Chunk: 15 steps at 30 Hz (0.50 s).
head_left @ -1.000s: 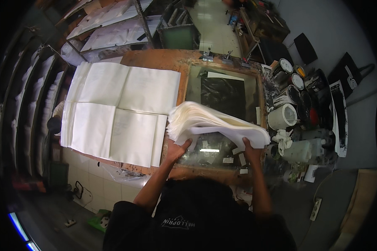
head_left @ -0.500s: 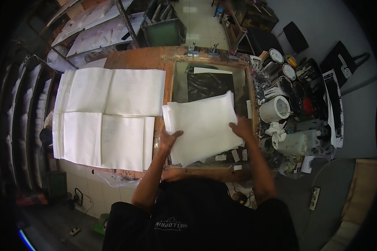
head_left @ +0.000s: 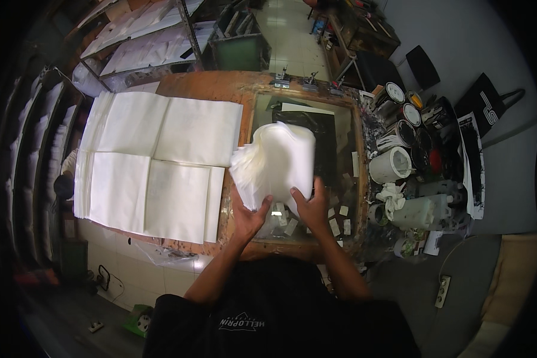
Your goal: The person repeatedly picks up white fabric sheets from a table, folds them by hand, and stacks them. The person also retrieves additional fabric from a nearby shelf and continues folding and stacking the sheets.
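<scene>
Both my hands hold a stack of thin white sheets (head_left: 292,158) above a glass-topped frame with a wooden rim (head_left: 248,128). The stack is bent into a curve, and its left edges are fanned out. My left hand (head_left: 249,221) grips the near left corner, thumb on top. My right hand (head_left: 312,207) grips the near right side, its thumb also on top; the fingers underneath are partly hidden. Under the stack, a black sheet (head_left: 323,132) lies on the glass. To the left, several piles of similar white sheets (head_left: 125,128) lie overlapping on the table.
Small pale pieces (head_left: 290,226) lie on the glass near my hands. Metal clamps (head_left: 282,77) stand along the far table edge. At right are open paint cans (head_left: 394,91), a white bucket (head_left: 390,165) and a translucent jug (head_left: 420,210). Shelves (head_left: 39,137) stand at far left.
The stack has gone from nearly flat to bent, its left edges now fanned. My right hand has moved left and nearer, closer to my left hand, which has shifted slightly nearer.
</scene>
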Motion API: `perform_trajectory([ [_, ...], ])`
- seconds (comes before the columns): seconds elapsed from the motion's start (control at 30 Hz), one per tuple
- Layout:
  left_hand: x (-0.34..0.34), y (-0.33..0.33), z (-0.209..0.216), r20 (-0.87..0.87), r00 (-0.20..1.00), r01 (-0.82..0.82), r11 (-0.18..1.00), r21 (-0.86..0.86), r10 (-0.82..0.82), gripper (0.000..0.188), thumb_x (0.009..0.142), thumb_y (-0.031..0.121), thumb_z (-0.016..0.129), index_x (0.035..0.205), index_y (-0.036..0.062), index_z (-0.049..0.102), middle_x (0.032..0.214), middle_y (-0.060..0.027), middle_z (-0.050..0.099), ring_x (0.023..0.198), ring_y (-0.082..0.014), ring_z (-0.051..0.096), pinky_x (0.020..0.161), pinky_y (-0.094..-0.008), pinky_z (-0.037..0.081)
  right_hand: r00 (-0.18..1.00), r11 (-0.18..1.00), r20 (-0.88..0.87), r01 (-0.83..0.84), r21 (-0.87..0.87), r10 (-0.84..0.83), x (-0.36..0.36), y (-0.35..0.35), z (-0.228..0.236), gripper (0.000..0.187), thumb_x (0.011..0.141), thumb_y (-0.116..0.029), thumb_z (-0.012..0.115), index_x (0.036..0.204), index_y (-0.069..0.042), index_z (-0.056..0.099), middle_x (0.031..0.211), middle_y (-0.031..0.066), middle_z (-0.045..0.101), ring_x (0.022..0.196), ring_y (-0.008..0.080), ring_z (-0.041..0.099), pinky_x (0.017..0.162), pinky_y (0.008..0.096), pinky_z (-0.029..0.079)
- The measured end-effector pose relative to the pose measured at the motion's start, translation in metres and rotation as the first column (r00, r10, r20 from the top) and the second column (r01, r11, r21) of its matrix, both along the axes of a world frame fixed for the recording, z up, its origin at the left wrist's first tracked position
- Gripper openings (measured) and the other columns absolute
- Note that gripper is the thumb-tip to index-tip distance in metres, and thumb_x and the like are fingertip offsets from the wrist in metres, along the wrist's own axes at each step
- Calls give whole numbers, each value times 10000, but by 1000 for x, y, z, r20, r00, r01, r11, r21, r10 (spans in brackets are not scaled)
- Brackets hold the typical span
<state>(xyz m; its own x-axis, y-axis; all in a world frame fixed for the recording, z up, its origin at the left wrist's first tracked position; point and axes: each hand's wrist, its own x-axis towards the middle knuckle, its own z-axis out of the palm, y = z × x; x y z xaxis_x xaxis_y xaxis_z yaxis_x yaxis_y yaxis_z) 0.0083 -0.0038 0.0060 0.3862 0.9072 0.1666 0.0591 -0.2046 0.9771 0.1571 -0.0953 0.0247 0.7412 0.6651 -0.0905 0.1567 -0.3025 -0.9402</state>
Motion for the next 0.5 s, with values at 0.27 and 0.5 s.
perform_trajectory([
  [0.27, 18, 5, -23, 177, 943, 289, 957, -19, -281, 873, 738, 219, 808, 1384, -61, 292, 1312, -234, 479, 1201, -336, 515, 1037, -428, 392, 662, 845, 559, -515, -145, 500, 4, 5, 109, 1077, 742, -552, 735, 1500, 10, 217, 1531, 277, 225, 1452, 394, 171, 1163, 510, 185],
  [0.5, 21, 6, -36, -119, 979, 194, 943, 272, -168, 1039, 722, 383, 798, 1432, -94, 207, 1391, -284, 368, 1283, -416, 405, 1072, -447, 341, 224, 781, 784, -429, -454, 579, 7, 31, 126, 1009, 801, -771, 432, 1507, -69, 265, 1548, 238, 224, 1456, 414, 132, 1166, 579, 91],
])
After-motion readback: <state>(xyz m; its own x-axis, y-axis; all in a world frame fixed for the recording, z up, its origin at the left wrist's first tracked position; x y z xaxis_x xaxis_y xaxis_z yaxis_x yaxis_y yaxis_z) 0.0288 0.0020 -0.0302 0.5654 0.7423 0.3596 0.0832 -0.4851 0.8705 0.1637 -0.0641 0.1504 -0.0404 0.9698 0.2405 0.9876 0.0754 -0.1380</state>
